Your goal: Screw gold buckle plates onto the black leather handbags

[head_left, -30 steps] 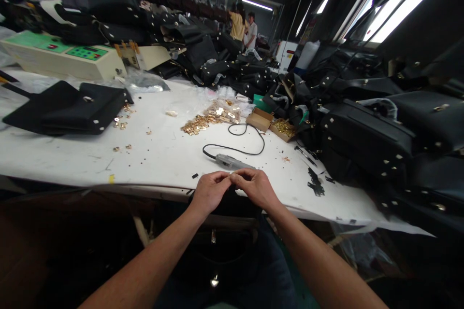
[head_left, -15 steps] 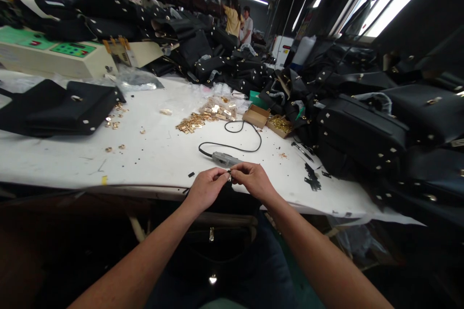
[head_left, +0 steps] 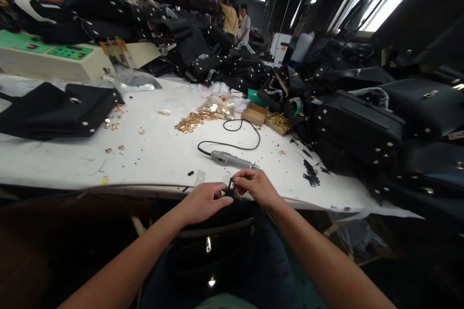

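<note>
My left hand (head_left: 206, 202) pinches a small black strap tab (head_left: 231, 194) between thumb and fingers at the table's front edge. A shiny metal plate (head_left: 232, 185) sits on the tab, and my right hand (head_left: 256, 187) closes its thumb and fingertips on the plate's right side. Below, a black bag (head_left: 217, 251) with metal fittings rests on my lap; whether the tab joins it is hidden. Just beyond the hands lies a grey electric screwdriver (head_left: 232, 160) with a black cord. A translucent plastic piece (head_left: 200, 177) is left of the fingers.
Gold metal plates (head_left: 190, 123) are heaped mid-table, beside an open cardboard box (head_left: 254, 114) and a box of small gold parts (head_left: 278, 123). Black pieces (head_left: 311, 174) and piled bags (head_left: 362, 120) lie right. A black bag (head_left: 68, 111) and control machine (head_left: 54, 58) stand left.
Both hands have shifted slightly down towards me and parted a little. More of the black tab and its plate shows now. The screwdriver's tip and the translucent plastic piece have come into sight.
</note>
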Demonstrator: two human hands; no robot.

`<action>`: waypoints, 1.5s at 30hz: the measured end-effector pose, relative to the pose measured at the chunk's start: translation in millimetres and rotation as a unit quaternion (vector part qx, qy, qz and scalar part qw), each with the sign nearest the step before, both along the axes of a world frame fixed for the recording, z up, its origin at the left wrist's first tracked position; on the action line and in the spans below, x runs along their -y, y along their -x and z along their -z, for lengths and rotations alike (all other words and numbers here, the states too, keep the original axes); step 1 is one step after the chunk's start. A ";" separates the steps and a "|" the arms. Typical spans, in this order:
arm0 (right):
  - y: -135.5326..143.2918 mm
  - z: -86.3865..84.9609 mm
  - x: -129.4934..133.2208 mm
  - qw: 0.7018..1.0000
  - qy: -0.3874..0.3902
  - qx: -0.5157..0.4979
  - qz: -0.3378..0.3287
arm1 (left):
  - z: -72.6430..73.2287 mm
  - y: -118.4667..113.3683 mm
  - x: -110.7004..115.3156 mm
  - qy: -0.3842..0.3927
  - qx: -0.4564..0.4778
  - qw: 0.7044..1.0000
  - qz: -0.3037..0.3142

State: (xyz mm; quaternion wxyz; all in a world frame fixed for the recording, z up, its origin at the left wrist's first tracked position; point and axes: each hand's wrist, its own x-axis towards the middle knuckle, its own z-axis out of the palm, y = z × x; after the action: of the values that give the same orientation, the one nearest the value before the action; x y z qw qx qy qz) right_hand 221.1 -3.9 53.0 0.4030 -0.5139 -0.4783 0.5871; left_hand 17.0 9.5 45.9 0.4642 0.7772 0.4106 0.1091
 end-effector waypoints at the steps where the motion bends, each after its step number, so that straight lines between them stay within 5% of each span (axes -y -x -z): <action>1: 0.4 2.7 -0.9 1.000 -0.002 0.008 -0.005 | 5.7 -0.4 -2.0 0.073 0.031 0.997 0.011; 4: 1.9 17.9 -0.2 0.998 0.005 0.050 -0.031 | 30.5 0.0 -0.8 0.235 0.090 0.967 0.028; 6: 2.6 30.3 1.5 0.997 0.030 0.070 -0.032 | 44.5 -0.4 4.0 0.227 0.060 0.972 -0.006; 10: 3.1 43.1 -2.0 0.998 0.026 0.053 0.009 | 46.5 -4.9 11.7 0.027 -0.005 0.995 -0.094; 14: 4.5 43.1 -14.3 0.998 0.022 0.050 0.034 | 37.9 -10.1 14.8 -0.168 0.024 0.973 -0.154; 23: 3.3 58.8 -38.4 0.987 0.014 0.159 0.020 | 42.2 -13.1 9.8 -0.355 -0.098 0.926 -0.079; 27: 3.8 51.4 -46.8 0.974 0.012 0.227 -0.006 | 41.7 -13.1 2.7 -0.371 -0.118 0.920 -0.053; 34: 6.8 51.1 -49.7 0.918 -0.142 0.370 -0.021 | 49.5 -11.4 2.4 -0.381 -0.122 0.915 -0.050; 45: -0.2 49.3 -35.1 0.935 -0.155 0.315 -0.047 | 41.6 -12.1 -3.1 -0.363 -0.115 0.924 -0.029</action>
State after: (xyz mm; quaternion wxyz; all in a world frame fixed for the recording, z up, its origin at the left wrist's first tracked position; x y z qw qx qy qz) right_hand 221.3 31.2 3.7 0.2783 -0.5808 -0.6891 0.3322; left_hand 29.1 12.7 4.3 0.0968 0.8874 0.4160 0.1735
